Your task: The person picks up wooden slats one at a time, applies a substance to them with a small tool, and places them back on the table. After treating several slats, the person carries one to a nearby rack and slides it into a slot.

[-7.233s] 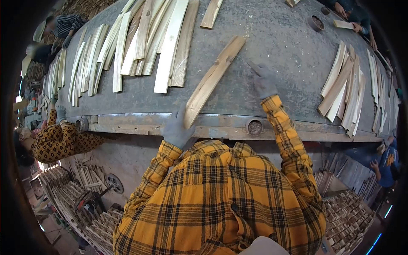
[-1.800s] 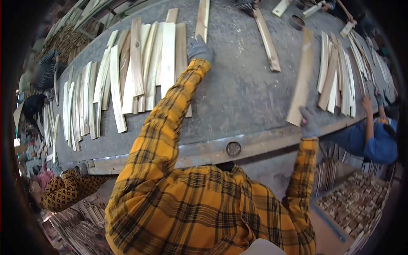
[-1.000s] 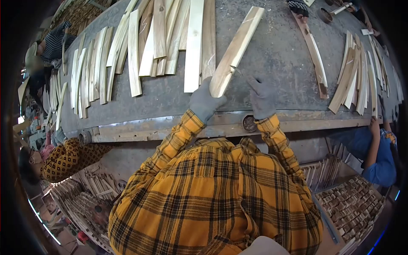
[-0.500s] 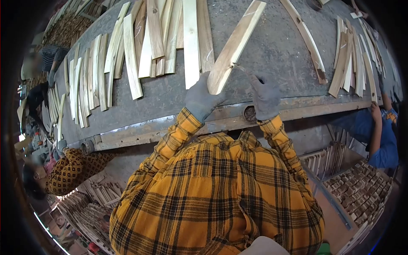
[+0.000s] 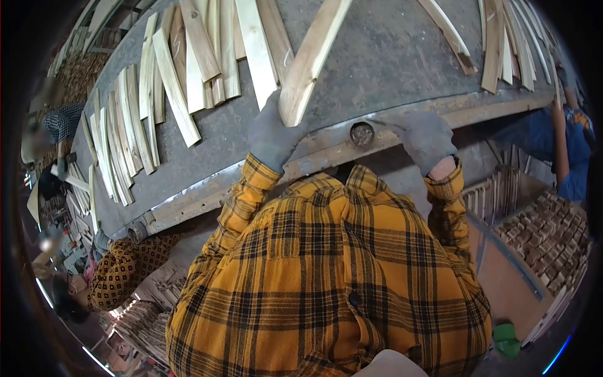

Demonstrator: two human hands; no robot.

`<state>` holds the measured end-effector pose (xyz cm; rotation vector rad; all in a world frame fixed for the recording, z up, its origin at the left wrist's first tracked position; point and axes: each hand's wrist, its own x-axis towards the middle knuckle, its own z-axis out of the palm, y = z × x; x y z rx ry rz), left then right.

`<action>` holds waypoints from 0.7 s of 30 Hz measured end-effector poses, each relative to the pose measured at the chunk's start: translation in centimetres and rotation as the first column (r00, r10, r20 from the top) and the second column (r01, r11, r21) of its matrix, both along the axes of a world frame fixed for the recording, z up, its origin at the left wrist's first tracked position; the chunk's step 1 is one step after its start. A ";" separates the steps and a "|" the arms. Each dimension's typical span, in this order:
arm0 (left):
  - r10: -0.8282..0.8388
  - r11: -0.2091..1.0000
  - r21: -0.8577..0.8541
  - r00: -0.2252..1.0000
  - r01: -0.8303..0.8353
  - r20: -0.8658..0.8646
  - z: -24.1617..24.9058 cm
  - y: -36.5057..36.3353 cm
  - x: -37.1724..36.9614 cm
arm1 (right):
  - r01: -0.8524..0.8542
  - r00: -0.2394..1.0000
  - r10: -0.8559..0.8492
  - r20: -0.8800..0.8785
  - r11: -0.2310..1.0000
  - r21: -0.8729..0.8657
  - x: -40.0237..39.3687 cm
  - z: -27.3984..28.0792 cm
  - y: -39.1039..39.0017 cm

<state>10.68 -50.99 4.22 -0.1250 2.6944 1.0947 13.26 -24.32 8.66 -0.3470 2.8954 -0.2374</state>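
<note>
My left hand (image 5: 274,135), in a grey glove, grips the near end of a wooden slat (image 5: 312,63) that slants away over the table. The slat is pale along one edge, with a small dark knot on its face. My right hand (image 5: 427,139), gloved too, is closed around a thin tool (image 5: 382,123), mostly hidden by the fingers. Its tip points left, right by the rim of a small round cup (image 5: 362,134) at the table's front edge. Just beyond my left hand lies another pale slat (image 5: 256,53).
Several loose slats (image 5: 176,88) cover the left of the grey table (image 5: 377,69). A single slat (image 5: 447,34) and another pile (image 5: 502,47) lie to the right. People work at both sides, one in a blue shirt (image 5: 571,157). Stacked wood pieces (image 5: 546,232) stand low at the right.
My right hand has moved from the slat's knot right and back toward me, bringing the tool to the cup. My left hand still holds the slat. The whole view has shifted slightly.
</note>
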 end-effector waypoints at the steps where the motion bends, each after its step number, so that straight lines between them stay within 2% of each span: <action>1: -0.011 1.000 -0.003 1.000 0.011 -0.002 -0.1 -0.2 0.1 | -0.003 0.993 -0.008 0.114 0.995 0.102 0.4 -0.1 -0.5; 3: -0.023 1.000 -0.008 1.000 0.023 -0.013 -0.2 -0.4 0.3 | -0.055 0.943 -0.047 0.329 0.955 0.292 -0.1 -0.6 -2.4; 4: -0.013 1.000 -0.008 0.999 0.013 0.043 0.0 -0.3 0.3 | -0.062 0.883 -0.101 0.459 0.943 0.326 -0.8 -0.6 -3.4; 10: -0.061 0.997 -0.045 0.998 0.061 -0.002 0.4 -0.4 0.6 | 0.004 0.902 -0.114 0.417 0.967 0.256 -0.6 -1.9 -5.2; 13: -0.075 0.997 -0.026 0.997 0.075 0.002 0.3 -0.8 0.6 | -0.063 0.912 -0.042 0.409 0.969 0.240 -0.3 -1.9 -4.8; 16: -0.079 0.996 -0.052 0.997 0.078 -0.018 0.4 -1.0 0.7 | 0.038 0.925 -0.076 0.372 0.993 0.108 -0.3 -1.8 -3.9; 19: -0.075 0.997 -0.005 0.996 0.075 -0.042 0.2 -1.7 0.8 | 0.209 0.858 -0.089 0.506 0.960 -0.185 -0.2 0.6 -2.9; 20: -0.065 0.997 0.038 0.998 0.066 -0.027 0.0 -1.9 0.8 | 0.439 0.770 -0.140 0.622 0.825 -0.357 0.2 0.4 -2.2; 21: -0.053 0.995 0.079 0.998 0.054 -0.018 -0.1 -1.6 0.7 | 0.526 0.757 -0.192 0.624 0.746 -0.408 0.2 0.9 -2.2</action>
